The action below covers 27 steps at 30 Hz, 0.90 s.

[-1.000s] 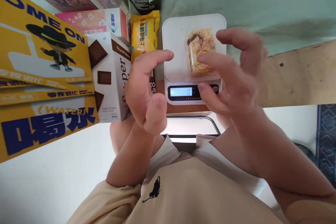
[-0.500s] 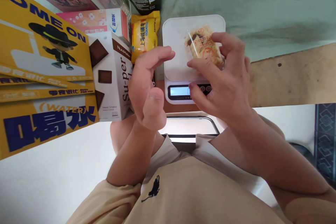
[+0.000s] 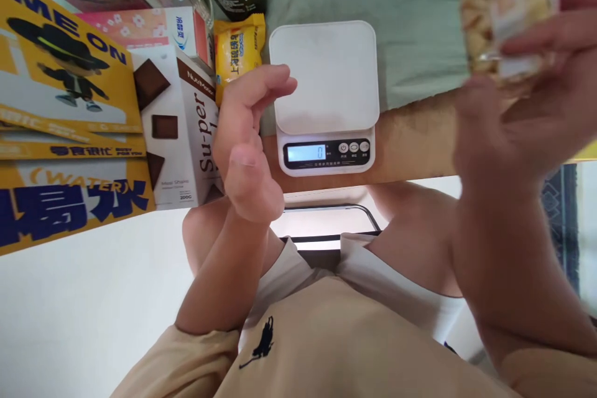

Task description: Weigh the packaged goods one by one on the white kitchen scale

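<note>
"White plastic housing: kitchen scale [image 3: 325, 78]. Specify its placement."

"Its front part lies over the wooden strip [image 3: 415, 134], its rear part over the green cloth [image 3: 420, 12]. The display [image 3: 305, 153] (lit, pale blue) appears to read 0. Three round keys sit in a row to its right."

"Where is the wrapped snack [image 3: 499, 9]?"

"At the upper right, well apart from the scale. The right hand [image 3: 527, 130] grips it, thumb below and fingers across the front. The wrapper is clear; the contents are pale with a dark patch. Print on the wrapper is too blurred to read."

"State of the left hand [image 3: 236, 130]?"

"Curled, with a wide gap between forefinger and thumb. The fingertips overlap the left edge of the scale in this view (contact cannot be determined)."

"List the items beside the left hand."

"Yellow packet [image 3: 237, 50]: just behind the hand. White carton [image 3: 191, 155], marked Su-per: to the left, partly covered by the hand. Yellow printed packaging [image 3: 93, 121]: farther left. Dark bottle [image 3: 228, 0] with a barcode: behind the yellow packet."
</note>
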Each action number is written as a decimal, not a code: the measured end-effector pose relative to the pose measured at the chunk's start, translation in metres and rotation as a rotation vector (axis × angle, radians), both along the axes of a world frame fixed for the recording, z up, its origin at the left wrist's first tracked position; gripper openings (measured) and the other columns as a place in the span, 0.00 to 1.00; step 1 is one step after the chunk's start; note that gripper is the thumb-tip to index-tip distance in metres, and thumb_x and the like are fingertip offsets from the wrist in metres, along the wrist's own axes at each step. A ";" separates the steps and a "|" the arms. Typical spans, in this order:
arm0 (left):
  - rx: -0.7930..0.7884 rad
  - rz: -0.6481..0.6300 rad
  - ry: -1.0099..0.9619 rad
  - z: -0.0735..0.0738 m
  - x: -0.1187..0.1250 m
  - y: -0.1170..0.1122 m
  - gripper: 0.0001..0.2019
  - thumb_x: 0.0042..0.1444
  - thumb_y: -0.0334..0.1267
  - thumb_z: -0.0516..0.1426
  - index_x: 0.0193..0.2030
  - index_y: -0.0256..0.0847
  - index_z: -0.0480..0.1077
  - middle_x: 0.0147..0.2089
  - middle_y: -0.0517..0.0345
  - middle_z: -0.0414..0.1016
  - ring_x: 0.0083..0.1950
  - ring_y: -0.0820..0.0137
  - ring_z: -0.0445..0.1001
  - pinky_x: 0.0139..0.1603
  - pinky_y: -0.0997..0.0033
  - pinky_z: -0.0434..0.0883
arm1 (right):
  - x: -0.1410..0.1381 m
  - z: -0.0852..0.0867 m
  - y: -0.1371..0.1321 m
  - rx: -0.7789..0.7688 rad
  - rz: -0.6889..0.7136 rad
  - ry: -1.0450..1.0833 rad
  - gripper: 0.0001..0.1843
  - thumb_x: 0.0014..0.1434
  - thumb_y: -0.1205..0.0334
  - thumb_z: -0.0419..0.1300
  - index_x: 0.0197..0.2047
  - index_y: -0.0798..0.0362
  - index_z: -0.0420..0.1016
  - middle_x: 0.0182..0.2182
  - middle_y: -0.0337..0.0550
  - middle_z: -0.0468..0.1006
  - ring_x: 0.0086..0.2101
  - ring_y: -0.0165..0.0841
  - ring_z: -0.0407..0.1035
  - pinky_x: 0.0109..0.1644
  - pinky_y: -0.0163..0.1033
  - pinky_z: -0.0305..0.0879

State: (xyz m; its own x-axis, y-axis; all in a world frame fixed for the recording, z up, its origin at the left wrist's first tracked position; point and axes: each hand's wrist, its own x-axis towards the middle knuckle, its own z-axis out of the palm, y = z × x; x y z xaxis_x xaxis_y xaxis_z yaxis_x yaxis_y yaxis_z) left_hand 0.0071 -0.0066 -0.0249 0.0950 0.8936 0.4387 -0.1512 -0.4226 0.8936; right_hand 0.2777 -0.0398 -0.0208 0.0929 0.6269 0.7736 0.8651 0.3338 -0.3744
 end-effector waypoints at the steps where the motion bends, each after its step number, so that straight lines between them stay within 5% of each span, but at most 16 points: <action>1: 0.006 -0.004 -0.011 0.001 0.000 -0.002 0.26 0.62 0.63 0.51 0.53 0.52 0.78 0.52 0.64 0.79 0.57 0.58 0.76 0.63 0.45 0.74 | 0.017 -0.007 -0.011 0.019 -0.027 0.129 0.22 0.47 0.44 0.65 0.41 0.47 0.85 0.40 0.45 0.80 0.50 0.47 0.73 0.57 0.56 0.66; 4: -0.004 -0.001 -0.008 0.006 -0.001 -0.007 0.25 0.65 0.61 0.47 0.53 0.54 0.77 0.54 0.63 0.77 0.58 0.58 0.75 0.65 0.44 0.71 | 0.049 -0.025 -0.056 -0.019 -0.228 0.463 0.13 0.37 0.46 0.68 0.26 0.43 0.84 0.34 0.42 0.80 0.42 0.44 0.74 0.52 0.58 0.63; 5: -0.001 -0.010 0.003 0.007 -0.001 -0.008 0.24 0.65 0.61 0.47 0.53 0.54 0.77 0.54 0.63 0.76 0.59 0.58 0.74 0.65 0.44 0.71 | 0.053 -0.027 -0.072 -0.003 -0.292 0.481 0.12 0.40 0.48 0.66 0.29 0.41 0.85 0.35 0.43 0.80 0.45 0.46 0.74 0.55 0.58 0.63; 9: 0.033 -0.034 -0.009 0.009 -0.002 -0.009 0.27 0.66 0.61 0.46 0.54 0.48 0.76 0.53 0.60 0.76 0.58 0.57 0.73 0.64 0.43 0.70 | 0.056 -0.021 -0.113 -0.401 -0.478 0.379 0.22 0.52 0.54 0.60 0.50 0.36 0.84 0.58 0.46 0.75 0.63 0.48 0.67 0.68 0.54 0.59; 16: 0.147 -0.092 0.062 0.005 -0.005 -0.003 0.30 0.65 0.64 0.44 0.57 0.48 0.74 0.53 0.60 0.76 0.58 0.55 0.72 0.62 0.43 0.69 | 0.061 -0.010 -0.116 -0.673 -0.476 0.098 0.29 0.57 0.53 0.58 0.63 0.35 0.74 0.70 0.48 0.62 0.71 0.48 0.57 0.75 0.54 0.51; 21: 0.148 -0.055 0.057 0.002 -0.007 0.000 0.31 0.64 0.66 0.45 0.56 0.47 0.75 0.52 0.60 0.75 0.57 0.55 0.70 0.62 0.44 0.67 | 0.057 -0.018 -0.128 -0.683 -0.475 0.009 0.31 0.58 0.56 0.57 0.66 0.37 0.72 0.70 0.48 0.64 0.74 0.48 0.52 0.78 0.55 0.47; 27: 0.119 -0.012 0.134 0.006 -0.006 -0.005 0.39 0.63 0.72 0.38 0.57 0.51 0.76 0.53 0.56 0.76 0.57 0.56 0.73 0.61 0.47 0.71 | 0.112 -0.059 -0.132 -0.355 -0.430 -0.419 0.35 0.49 0.54 0.60 0.62 0.50 0.74 0.61 0.55 0.72 0.61 0.49 0.70 0.63 0.61 0.72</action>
State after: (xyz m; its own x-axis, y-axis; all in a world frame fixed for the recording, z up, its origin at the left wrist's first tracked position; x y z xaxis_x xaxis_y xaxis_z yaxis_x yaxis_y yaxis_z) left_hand 0.0009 -0.0113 -0.0184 0.1704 0.8344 0.5242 -0.0401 -0.5257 0.8497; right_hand 0.3893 -0.1719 -0.0795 0.1277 0.8230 0.5535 0.9885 -0.1513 -0.0031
